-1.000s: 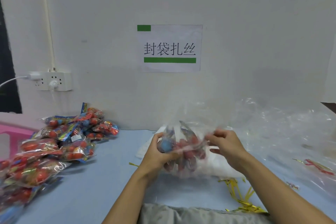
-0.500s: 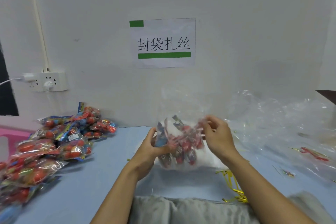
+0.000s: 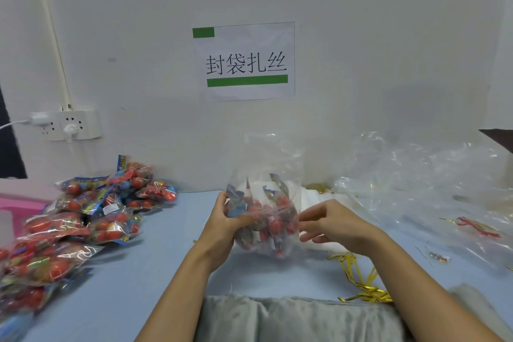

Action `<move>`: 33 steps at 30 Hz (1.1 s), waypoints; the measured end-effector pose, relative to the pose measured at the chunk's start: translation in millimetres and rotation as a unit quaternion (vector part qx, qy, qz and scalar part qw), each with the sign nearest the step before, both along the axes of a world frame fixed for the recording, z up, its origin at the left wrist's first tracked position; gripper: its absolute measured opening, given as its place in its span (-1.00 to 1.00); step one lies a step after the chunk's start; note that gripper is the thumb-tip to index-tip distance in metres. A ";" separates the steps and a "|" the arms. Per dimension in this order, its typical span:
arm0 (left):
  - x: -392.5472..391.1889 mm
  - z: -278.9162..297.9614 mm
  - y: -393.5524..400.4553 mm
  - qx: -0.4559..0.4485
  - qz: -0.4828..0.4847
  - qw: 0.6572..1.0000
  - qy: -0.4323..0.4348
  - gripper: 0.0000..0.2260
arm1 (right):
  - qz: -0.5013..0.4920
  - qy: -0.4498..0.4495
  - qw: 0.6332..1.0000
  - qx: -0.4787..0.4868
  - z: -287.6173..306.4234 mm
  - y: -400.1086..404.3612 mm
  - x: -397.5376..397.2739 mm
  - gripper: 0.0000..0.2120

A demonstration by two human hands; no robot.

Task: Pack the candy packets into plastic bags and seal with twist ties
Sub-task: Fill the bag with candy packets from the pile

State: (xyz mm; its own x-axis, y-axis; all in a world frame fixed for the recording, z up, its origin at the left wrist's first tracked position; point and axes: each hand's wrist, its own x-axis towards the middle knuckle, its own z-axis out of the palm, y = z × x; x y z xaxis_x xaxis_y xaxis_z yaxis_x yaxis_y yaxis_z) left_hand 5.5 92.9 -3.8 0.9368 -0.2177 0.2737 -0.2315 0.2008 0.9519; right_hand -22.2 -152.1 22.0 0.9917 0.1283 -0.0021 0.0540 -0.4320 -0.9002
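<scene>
Your left hand [image 3: 222, 226] is wrapped around the left side of a clear plastic bag [image 3: 266, 228] filled with candy packets [image 3: 273, 223], thumb lying across the front of the film and fingers curled behind it, so that hand is grasping the bag. The bag is held just above the pale blue table [image 3: 144, 266], in front of your chest, with its loose open top standing up toward the wall.

Your right hand [image 3: 337, 226] sits at the bag's right edge. Its fingers [image 3: 306, 221] are only loosely bent and spread, their tips touching the film; you are not clenching anything with that hand, and the view does not show a pinch on the plastic.

Inside the bag the packets stand on end, red sweets low down and blue-and-silver wrapper ends poking upward.

To your left lies a heap of filled bags of candy [image 3: 83, 219], spreading from the wall to the near table edge. To your right, a pile of empty clear bags [image 3: 422, 186] is crumpled along the wall. Gold twist ties [image 3: 361, 283] lie scattered on the table near your right forearm. Behind the held bag rests a white bundle [image 3: 319, 203], too hidden to identify.

On the wall hang a paper sign [image 3: 244, 61] with green bars and a white power strip [image 3: 69, 125] with plugs in it.
</scene>
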 end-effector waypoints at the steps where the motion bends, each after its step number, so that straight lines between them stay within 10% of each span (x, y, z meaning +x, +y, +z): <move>1: -1.0 0.6 -0.4 -0.005 -0.005 1.000 0.003 -0.42 | 0.002 -0.015 1.000 -0.022 -1.2 3.8 -1.0 -0.90; 6: -6.7 3.1 0.4 0.041 -0.040 0.998 0.004 -0.34 | -0.124 -0.157 0.980 0.009 -3.4 9.8 3.3 -0.82; 14: -13.6 5.5 -0.4 0.095 -0.033 0.995 0.006 -0.18 | -0.076 -0.126 0.986 -0.083 1.0 3.1 -1.0 -0.69; 17: -16.6 11.7 -0.8 0.129 -0.052 0.990 -0.027 -0.07 | -0.030 -0.124 0.991 0.050 14.6 -3.5 -6.7 -0.56; 21: -21.4 24.5 -4.8 0.125 -0.020 0.988 -0.090 -0.46 | -0.032 -0.170 0.977 0.121 21.3 7.0 -11.9 -0.89; 25: -17.7 35.7 -10.3 0.069 0.112 0.981 -0.146 -0.94 | -0.174 -0.310 0.920 0.162 31.5 15.1 -10.9 -0.78; 33: -13.3 41.3 -18.9 0.050 0.178 0.969 -0.162 -0.89 | -0.146 -0.297 0.928 0.169 32.9 18.2 -15.8 -0.83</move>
